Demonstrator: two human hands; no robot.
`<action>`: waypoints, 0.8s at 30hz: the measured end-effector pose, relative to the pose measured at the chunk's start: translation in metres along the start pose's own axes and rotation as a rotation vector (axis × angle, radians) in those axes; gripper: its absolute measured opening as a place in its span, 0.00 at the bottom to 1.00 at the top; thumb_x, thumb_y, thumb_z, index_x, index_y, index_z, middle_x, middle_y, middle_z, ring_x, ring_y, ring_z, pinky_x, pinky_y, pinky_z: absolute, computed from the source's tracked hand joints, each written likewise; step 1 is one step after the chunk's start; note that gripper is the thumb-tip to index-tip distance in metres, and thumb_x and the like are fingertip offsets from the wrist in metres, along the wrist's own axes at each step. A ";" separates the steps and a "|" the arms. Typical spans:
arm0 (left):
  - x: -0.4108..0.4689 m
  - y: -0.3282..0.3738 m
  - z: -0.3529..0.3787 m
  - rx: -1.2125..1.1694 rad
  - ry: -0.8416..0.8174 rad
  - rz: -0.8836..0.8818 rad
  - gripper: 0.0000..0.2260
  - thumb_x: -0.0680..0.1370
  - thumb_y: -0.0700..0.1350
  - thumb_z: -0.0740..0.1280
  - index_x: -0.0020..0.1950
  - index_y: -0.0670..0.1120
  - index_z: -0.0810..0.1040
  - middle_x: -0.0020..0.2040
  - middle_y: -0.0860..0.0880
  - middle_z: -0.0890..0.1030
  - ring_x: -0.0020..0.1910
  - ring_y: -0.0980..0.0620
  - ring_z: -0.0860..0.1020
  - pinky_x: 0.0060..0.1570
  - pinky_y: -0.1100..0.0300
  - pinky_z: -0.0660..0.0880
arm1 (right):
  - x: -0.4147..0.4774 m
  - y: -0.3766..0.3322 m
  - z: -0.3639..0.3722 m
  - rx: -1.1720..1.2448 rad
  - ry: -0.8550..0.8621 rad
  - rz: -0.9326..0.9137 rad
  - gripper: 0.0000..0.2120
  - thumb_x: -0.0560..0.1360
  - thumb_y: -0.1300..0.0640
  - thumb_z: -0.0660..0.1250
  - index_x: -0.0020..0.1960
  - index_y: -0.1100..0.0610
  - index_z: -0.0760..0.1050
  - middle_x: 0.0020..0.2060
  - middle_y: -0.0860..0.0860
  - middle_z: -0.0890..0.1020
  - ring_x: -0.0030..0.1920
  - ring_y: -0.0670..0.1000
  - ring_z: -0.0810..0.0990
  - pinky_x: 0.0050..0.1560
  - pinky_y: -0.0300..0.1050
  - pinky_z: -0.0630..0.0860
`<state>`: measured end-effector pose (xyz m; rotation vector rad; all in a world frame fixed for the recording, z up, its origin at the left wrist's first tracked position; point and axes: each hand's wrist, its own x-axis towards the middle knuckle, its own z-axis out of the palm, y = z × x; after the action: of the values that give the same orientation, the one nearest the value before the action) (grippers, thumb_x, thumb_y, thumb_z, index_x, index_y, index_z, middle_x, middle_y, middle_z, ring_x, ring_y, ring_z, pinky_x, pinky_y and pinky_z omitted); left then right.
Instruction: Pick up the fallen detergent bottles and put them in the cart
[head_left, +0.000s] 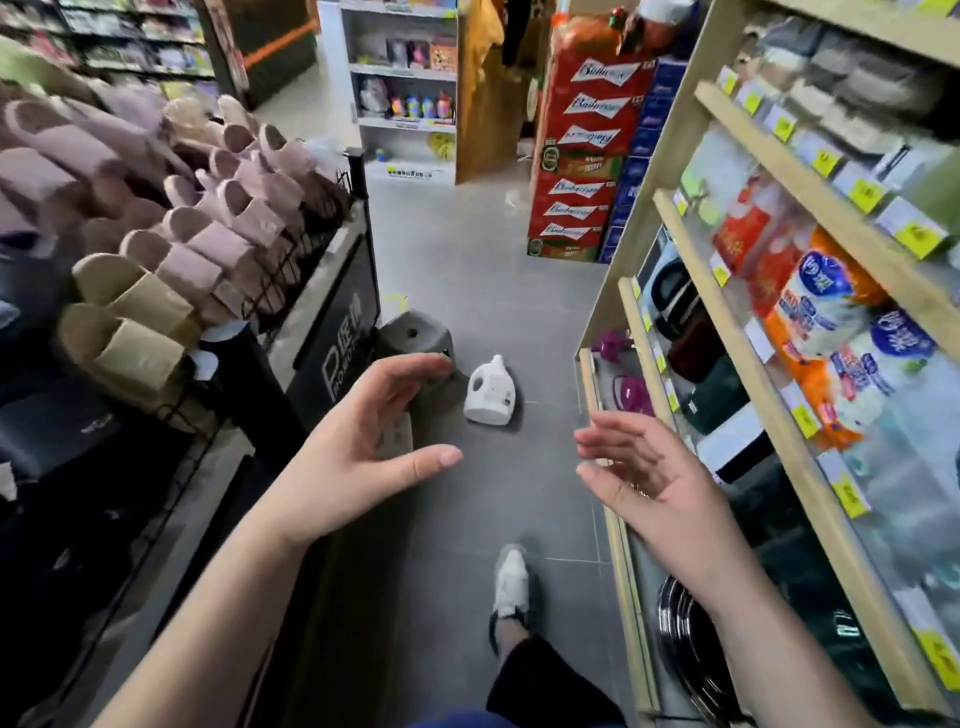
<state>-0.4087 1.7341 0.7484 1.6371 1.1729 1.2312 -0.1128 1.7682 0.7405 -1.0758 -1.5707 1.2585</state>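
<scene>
The detergent bottle (491, 392) is showing smooth white plastic against matt grey floor tiles (467, 270). The slippers (208, 234) are looking fuzzy, like cloth, above a black metal wire rack (291, 270). The shelf rails (737, 338) are showing pale wood, and the tissue packs (815, 306) are gleaming in glossy film.

Left hand (356, 449) covers part of the grey stool (415, 332). Detergent bottle (491, 392) label too small to read. Right shelf goods (815, 322) blurred, probably tissue packs. Both forearms cut off at bottom edge.

Narrow grey aisle floor (467, 270) open between slipper rack (208, 249) and wooden shelves (737, 322); grey stool (415, 332) beside fallen detergent bottle (491, 392).
</scene>
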 end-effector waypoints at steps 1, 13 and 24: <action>0.016 -0.010 -0.001 0.003 -0.002 -0.010 0.36 0.73 0.57 0.79 0.75 0.44 0.71 0.73 0.48 0.77 0.78 0.50 0.71 0.78 0.58 0.64 | 0.018 0.009 -0.005 0.001 -0.001 0.015 0.24 0.69 0.54 0.76 0.64 0.53 0.78 0.56 0.48 0.86 0.60 0.48 0.84 0.61 0.37 0.78; 0.315 -0.155 -0.017 0.026 0.074 -0.168 0.36 0.72 0.60 0.80 0.74 0.48 0.72 0.73 0.50 0.77 0.77 0.52 0.72 0.79 0.57 0.65 | 0.372 0.119 -0.090 0.099 -0.013 0.095 0.24 0.68 0.54 0.77 0.63 0.52 0.79 0.56 0.48 0.87 0.58 0.47 0.85 0.60 0.36 0.79; 0.502 -0.220 -0.029 0.066 0.138 -0.313 0.36 0.72 0.61 0.79 0.73 0.46 0.73 0.72 0.51 0.78 0.76 0.53 0.73 0.78 0.45 0.66 | 0.581 0.146 -0.122 0.141 -0.141 0.129 0.24 0.70 0.55 0.76 0.64 0.53 0.78 0.57 0.52 0.86 0.58 0.51 0.85 0.59 0.40 0.79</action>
<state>-0.4290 2.2787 0.6858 1.3664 1.5051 1.1262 -0.1455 2.3746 0.6689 -1.0300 -1.5097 1.5377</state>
